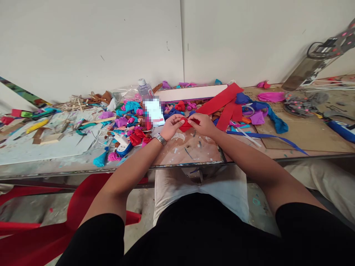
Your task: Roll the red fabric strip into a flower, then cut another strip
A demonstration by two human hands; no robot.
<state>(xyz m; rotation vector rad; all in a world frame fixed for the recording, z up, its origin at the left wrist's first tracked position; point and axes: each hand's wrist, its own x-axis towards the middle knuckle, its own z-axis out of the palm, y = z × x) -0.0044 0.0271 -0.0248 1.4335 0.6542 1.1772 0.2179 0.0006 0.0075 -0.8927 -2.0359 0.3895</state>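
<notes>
A small piece of red crepe paper [186,126] is stretched between my two hands above the front of the table. My left hand [171,127], with a metal watch on its wrist, pinches its left side between thumb and fingers. On the other side, my right hand [203,125] pinches the same piece, close to the left fingertips. Just beyond my right hand lie wide strips of red crepe paper [222,101]. A lit phone [154,111], partly blurred, leans behind my left hand. Crumpled and twisted paper pieces in several colours surround it.
A clear bottle [144,88] stands behind the phone. White chargers [120,139] and a blue-and-white socket [124,148] lie left. Blue ribbon [277,139] crosses cardboard [302,129] at right, near a tilted grey bottle [298,72]. Another person's trousered leg [330,181] shows at right.
</notes>
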